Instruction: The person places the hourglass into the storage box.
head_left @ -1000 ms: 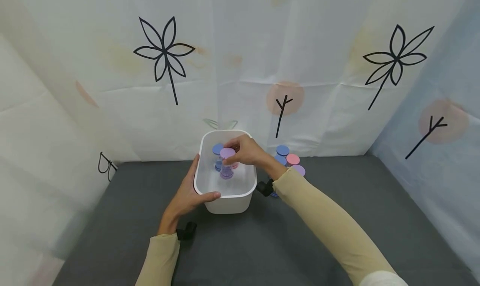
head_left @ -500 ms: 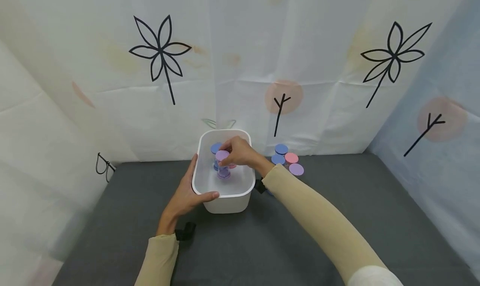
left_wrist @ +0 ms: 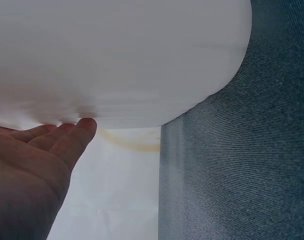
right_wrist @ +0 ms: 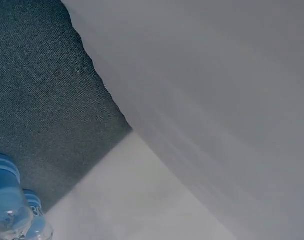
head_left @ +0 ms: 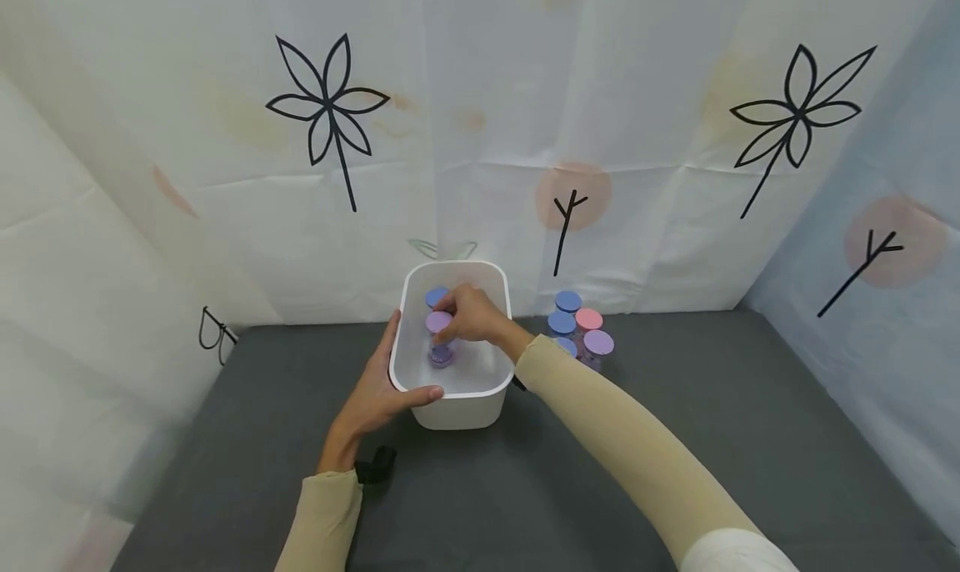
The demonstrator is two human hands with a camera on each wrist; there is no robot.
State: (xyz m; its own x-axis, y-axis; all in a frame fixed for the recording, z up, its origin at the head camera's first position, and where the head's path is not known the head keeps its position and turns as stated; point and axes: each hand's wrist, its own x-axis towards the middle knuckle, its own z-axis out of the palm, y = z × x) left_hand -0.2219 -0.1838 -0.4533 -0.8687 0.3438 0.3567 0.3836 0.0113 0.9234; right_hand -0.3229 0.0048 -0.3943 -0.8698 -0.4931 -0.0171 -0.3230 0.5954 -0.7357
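A white plastic bin point(head_left: 459, 413) stands on the dark table. My left hand point(head_left: 375, 393) rests against its front left corner, thumb along the front rim and fingers outside the left wall. In the left wrist view those fingers point(left_wrist: 74, 140) look straight, their tips touching the wall. Inside the bin, my right hand point(head_left: 474, 313) pinches a purple-capped sand timer point(head_left: 438, 323) near its top; the timer stands upright. Just behind it is a blue-capped sand timer point(head_left: 437, 295), partly covered. The right wrist view shows the bin's outer wall point(right_wrist: 217, 100) but not the right hand.
Right of the bin stand several more sand timers: blue ones point(head_left: 561, 323), a pink one point(head_left: 588, 319) and a purple one point(head_left: 598, 343). My right sleeve point(head_left: 600, 422) partly covers this group. A white patterned cloth point(head_left: 480, 138) hangs behind the table point(head_left: 750, 422).
My right hand has moved slightly left and down with the purple sand timer, lowering it into the bin. A pink timer seen earlier in the bin is now hidden. The left hand stays put.
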